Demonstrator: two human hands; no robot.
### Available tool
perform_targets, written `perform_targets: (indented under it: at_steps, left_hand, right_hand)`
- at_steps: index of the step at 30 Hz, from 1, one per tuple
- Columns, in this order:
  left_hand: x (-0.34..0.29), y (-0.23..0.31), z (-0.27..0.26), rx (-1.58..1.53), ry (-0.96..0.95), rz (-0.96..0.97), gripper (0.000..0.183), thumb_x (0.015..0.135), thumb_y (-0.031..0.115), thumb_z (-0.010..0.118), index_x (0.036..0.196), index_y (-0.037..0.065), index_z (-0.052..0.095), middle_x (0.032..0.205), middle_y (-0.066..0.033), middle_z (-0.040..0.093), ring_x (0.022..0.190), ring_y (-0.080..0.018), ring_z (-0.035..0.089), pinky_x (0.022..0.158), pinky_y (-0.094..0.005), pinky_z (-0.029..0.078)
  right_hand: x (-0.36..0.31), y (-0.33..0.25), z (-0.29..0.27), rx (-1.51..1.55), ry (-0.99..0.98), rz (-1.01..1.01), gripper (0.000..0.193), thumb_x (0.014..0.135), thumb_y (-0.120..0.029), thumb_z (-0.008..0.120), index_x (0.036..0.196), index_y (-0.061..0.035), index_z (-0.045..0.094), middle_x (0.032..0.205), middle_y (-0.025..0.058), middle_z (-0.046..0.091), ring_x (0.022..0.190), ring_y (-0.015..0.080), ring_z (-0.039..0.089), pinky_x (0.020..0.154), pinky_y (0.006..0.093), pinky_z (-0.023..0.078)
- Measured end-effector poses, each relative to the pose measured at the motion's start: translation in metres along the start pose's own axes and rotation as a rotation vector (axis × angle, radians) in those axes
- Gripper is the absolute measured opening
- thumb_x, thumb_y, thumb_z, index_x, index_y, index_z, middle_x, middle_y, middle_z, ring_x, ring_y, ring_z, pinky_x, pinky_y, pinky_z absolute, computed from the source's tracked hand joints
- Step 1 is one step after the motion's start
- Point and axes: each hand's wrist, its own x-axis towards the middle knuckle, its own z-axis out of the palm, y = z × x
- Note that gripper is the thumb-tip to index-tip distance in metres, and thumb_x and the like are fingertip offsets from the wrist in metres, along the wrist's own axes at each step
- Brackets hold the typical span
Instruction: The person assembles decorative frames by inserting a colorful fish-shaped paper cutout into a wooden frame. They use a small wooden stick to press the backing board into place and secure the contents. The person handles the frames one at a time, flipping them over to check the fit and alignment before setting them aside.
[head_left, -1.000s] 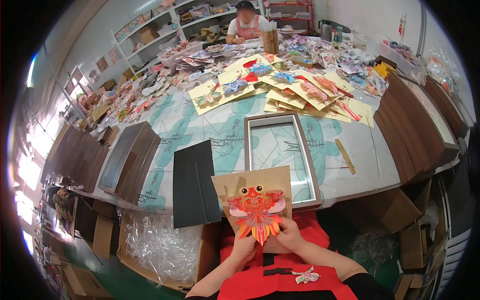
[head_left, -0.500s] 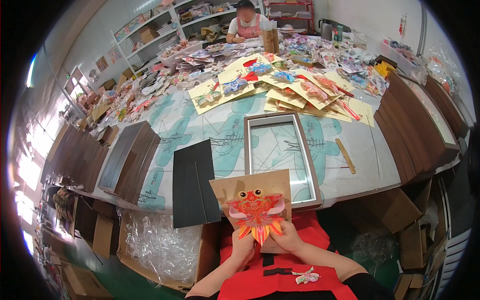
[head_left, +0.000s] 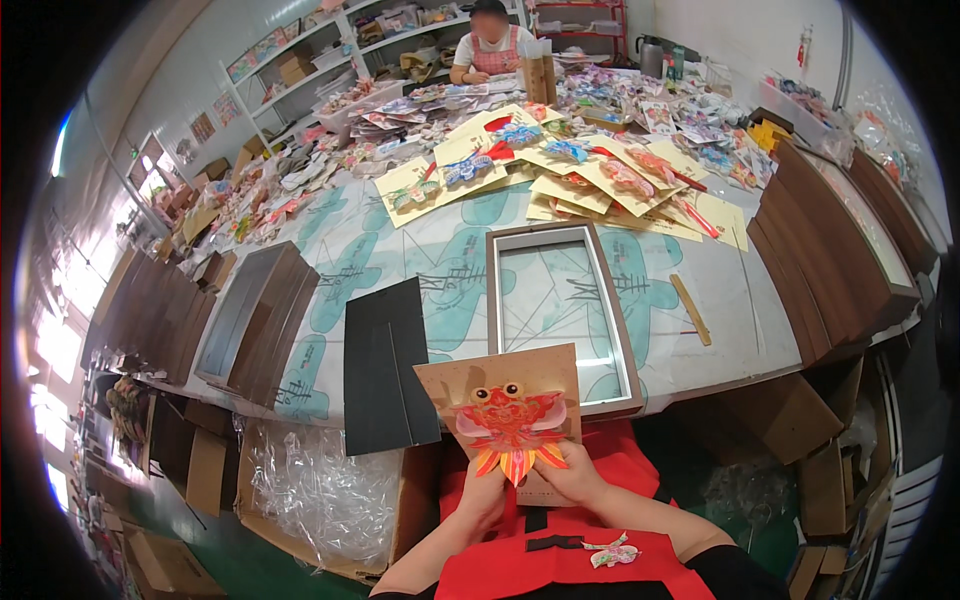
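Down and slightly left goes the top of the tan card (head_left: 445,385), giving us a new angle on its red-and-orange paper creature (head_left: 510,415): a change of tilt, we judge, with nothing let go. Our left hand (head_left: 484,492) grips the lower left, our right hand (head_left: 568,476) pinches lower right beside the tail, above our red apron (head_left: 500,570). Beyond, on the tabletop (head_left: 455,320), lie a brown frame (head_left: 610,300) and, leftward, a black panel (head_left: 385,375). Small print low on the card is illegible; large dark characters mark the tabletop.
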Motion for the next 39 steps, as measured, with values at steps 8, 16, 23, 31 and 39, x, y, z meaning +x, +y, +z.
perform_targets:
  at_steps: [8,16,23,31,39]
  left_hand:
    - [0.002,0.015,-0.007,-0.16,-0.139,-0.294,0.017,0.086,0.007,0.059,0.102,0.002,0.056,0.074,-0.0029,0.059,0.051,-0.0078,0.054,0.041,-0.0187,0.04]
    - [-0.001,0.022,-0.004,-0.067,-0.231,-0.35,0.031,0.088,0.008,0.058,0.116,-0.002,0.052,0.08,-0.0066,0.062,0.052,-0.0072,0.053,0.041,-0.0179,0.039]
    - [-0.006,0.016,-0.004,-0.079,-0.184,-0.289,0.026,0.09,0.009,0.055,0.114,-0.001,0.053,0.09,-0.0078,0.061,0.065,-0.0107,0.06,0.044,-0.0199,0.045]
    - [0.001,0.016,-0.013,0.041,-0.337,-0.353,0.017,0.091,0.009,0.054,0.104,-0.002,0.056,0.077,-0.0069,0.059,0.056,-0.0108,0.053,0.04,-0.0209,0.038]
    - [-0.01,0.008,-0.017,-0.063,-0.458,-0.459,0.018,0.092,0.025,0.058,0.098,0.009,0.052,0.077,-0.0054,0.052,0.061,-0.0112,0.046,0.046,-0.0207,0.034]
  right_hand:
    - [0.002,-0.012,0.0,0.349,-0.005,0.218,0.02,0.089,-0.008,0.06,0.108,-0.0022,0.064,0.081,-0.0014,0.059,0.064,0.0042,0.049,0.054,0.0199,0.037]
    - [0.009,0.002,-0.009,0.466,-0.202,0.347,0.022,0.086,-0.011,0.064,0.107,-0.0047,0.062,0.08,-0.0025,0.056,0.061,0.0038,0.044,0.051,0.0198,0.032]
    - [0.01,-0.005,-0.007,0.581,-0.155,0.441,0.029,0.082,-0.012,0.07,0.107,-0.0022,0.06,0.09,0.0016,0.061,0.068,0.0077,0.054,0.056,0.0213,0.041]
    - [0.009,0.004,-0.017,0.666,-0.314,0.42,0.019,0.088,-0.016,0.064,0.103,-0.0046,0.065,0.09,0.0023,0.066,0.068,0.0053,0.054,0.055,0.0182,0.039]
    - [0.013,-0.001,-0.015,0.878,-0.073,0.226,0.026,0.083,-0.021,0.07,0.104,-0.0055,0.065,0.094,0.0016,0.065,0.075,0.0083,0.06,0.058,0.0209,0.045]
